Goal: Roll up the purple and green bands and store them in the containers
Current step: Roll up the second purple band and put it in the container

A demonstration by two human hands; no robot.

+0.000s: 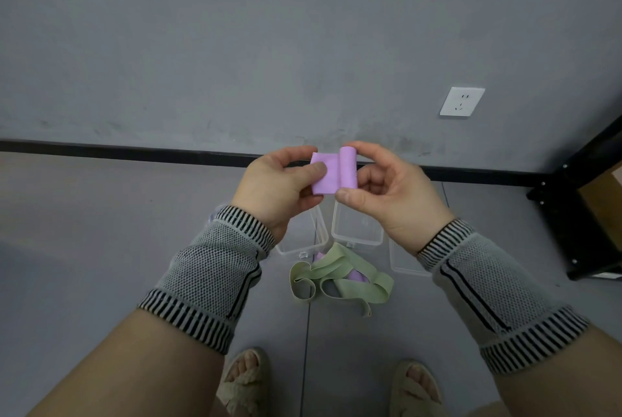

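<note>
Purple band [333, 172] between both hands' fingers [316, 170]

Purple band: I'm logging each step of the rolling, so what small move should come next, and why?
Probably keep rolling: the right hand pinches the rolled part of the purple band, while the left hand holds a flat tail not yet wound. Turning the roll leftward would take that up before storing.

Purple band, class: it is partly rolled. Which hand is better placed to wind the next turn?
Probably the right hand: its fingers pinch the rolled end of the purple band, so it can turn the roll. The left hand holds the flat tail taut.
</note>
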